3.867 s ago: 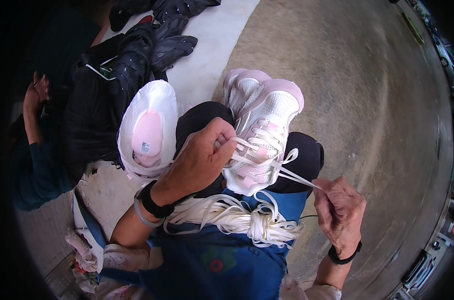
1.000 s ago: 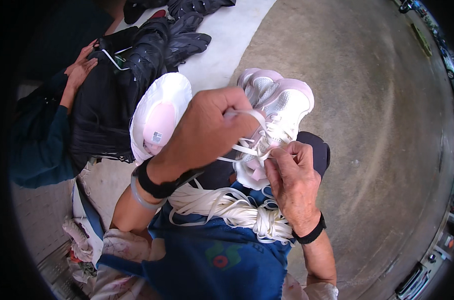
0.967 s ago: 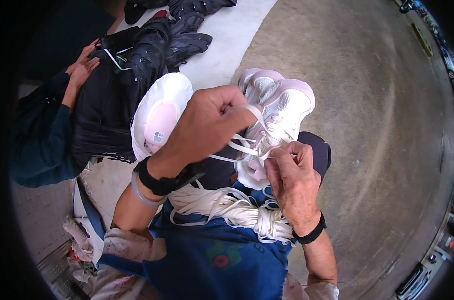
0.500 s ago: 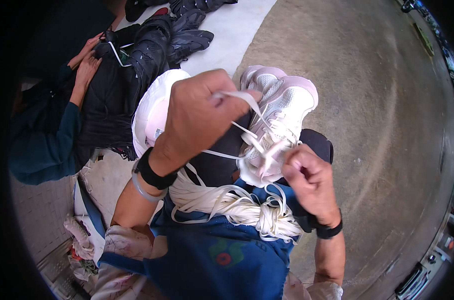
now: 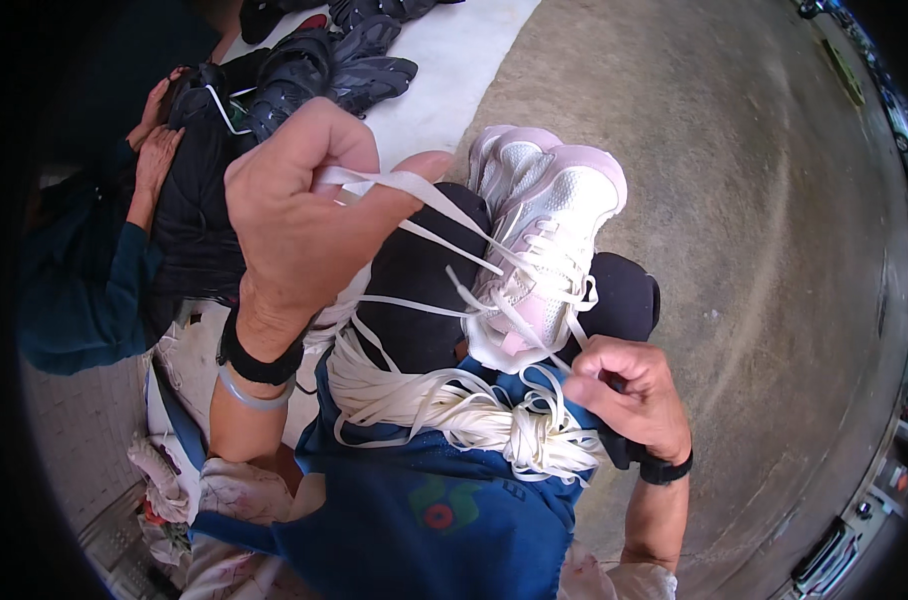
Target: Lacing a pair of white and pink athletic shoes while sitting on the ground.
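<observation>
A white and pale pink sneaker (image 5: 549, 235) lies across my dark-clad knees, its toe pointing away and its laces partly threaded. My left hand (image 5: 299, 195) is raised left of the shoe, with a white shoelace (image 5: 444, 205) pinched in its fingers and drawn taut from the eyelets. My right hand (image 5: 629, 390), at the shoe's near right side, pinches a lace that runs to the opening. Another pale pink sneaker (image 5: 489, 160) sits just behind the first. Across my blue apron (image 5: 374, 540) rests a knotted bundle of white shoelaces (image 5: 434, 405).
On the left another person's hands (image 5: 159, 160) rest on black material with a white lace. Several black shoes (image 5: 359, 70) lie on a white sheet (image 5: 474, 60). Concrete floor (image 5: 754, 250) spreads to the right, with various objects along its far edge.
My left hand has swung left, pulling the shoelace out longer from the shoe. My right hand has shifted slightly down and right with a lace end.
</observation>
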`<state>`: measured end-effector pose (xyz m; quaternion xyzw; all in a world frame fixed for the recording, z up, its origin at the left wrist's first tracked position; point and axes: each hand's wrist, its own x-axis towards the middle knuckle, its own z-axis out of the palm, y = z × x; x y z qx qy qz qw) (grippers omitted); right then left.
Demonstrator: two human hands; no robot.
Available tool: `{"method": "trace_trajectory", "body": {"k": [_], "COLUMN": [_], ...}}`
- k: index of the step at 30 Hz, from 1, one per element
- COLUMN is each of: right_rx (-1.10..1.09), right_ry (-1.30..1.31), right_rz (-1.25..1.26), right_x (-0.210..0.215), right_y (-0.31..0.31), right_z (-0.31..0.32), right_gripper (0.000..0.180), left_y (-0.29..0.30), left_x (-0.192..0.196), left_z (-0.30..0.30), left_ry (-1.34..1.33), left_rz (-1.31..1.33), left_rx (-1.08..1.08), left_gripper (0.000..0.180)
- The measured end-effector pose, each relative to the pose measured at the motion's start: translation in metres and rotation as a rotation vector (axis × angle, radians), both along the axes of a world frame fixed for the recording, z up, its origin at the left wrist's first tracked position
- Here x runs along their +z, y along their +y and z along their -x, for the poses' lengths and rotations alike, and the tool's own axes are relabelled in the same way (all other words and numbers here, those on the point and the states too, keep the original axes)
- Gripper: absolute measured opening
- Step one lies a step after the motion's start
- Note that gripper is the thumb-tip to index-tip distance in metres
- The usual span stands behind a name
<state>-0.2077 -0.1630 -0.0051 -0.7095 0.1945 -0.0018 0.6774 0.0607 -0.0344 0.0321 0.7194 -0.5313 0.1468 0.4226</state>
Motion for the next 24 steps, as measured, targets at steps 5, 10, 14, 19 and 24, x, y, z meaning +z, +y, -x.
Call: {"method": "trace_trajectory", "body": {"k": [5,10,14,19,24], "right_rx": [0.041,-0.077,-0.093,-0.036,-0.120], "right_ry": [-0.067,-0.016,-0.102,-0.272,-0.337], "right_rz": [0.301,-0.172,-0.411,0.509,0.156], "right_x": [-0.010,-0.009,-0.015,-0.001,-0.001], "right_y": [0.017,0.009,0.005,-0.001,0.014], "right_z": [-0.004,-0.001,0.006,-0.003,-0.023], "right_gripper": [0.013,0.018,0.025,0.016,0.011], "left_y": [0.011,0.016,0.014,0.027,0.037], "left_x": [-0.011,-0.016,-0.028,0.002,0.038], "left_z": [-0.005,-0.015,-0.029,-0.014,-0.028], "left_ry": [0.755,0.739,1.488,0.964,0.220], "left_rz": [-0.053,0.209,0.268,0.128,0.587], "left_rx": [0.095,0.163,-0.024,0.181,0.350], "left_gripper": [0.033,0.030,0.026,0.028,0.013]}}
